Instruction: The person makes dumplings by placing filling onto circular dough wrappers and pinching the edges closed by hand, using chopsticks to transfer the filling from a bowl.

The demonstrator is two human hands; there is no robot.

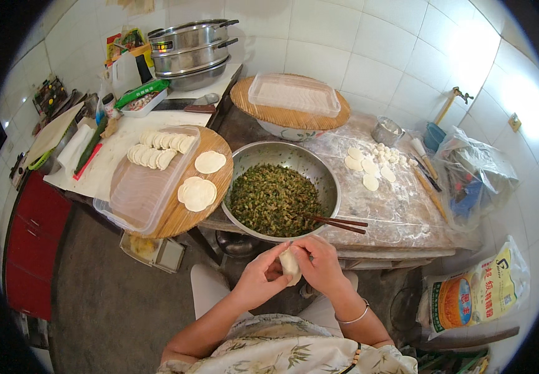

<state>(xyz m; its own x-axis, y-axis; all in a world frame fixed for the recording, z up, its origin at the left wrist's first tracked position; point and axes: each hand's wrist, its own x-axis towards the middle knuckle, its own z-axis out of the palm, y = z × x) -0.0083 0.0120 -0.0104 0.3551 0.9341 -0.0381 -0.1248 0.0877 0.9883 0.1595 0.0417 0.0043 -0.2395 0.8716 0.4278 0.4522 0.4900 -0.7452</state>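
Observation:
Between my two hands is a pale, folded dumpling (291,265), held above my lap just in front of the table. My left hand (263,274) cups it from the left side. The fingers of my right hand (320,258) pinch its upper edge from the right. Just beyond stands a big steel bowl (333,181) of chopped green-and-brown filling (276,198), with a pair of chopsticks (338,222) leaning over its right rim. Round dough wrappers (197,194) lie on a round wooden board (210,210) to the left. Rows of finished dumplings (160,148) sit in a clear plastic tray (133,199).
On the floured table (369,206) at right are flattened dough rounds (370,182), small dough pieces (391,154), a rolling pin (424,159) and a metal cup (387,131). A lidded bowl (294,129) stands behind. Stacked steamer pots (191,53) are far left; a flour sack (478,290) is right.

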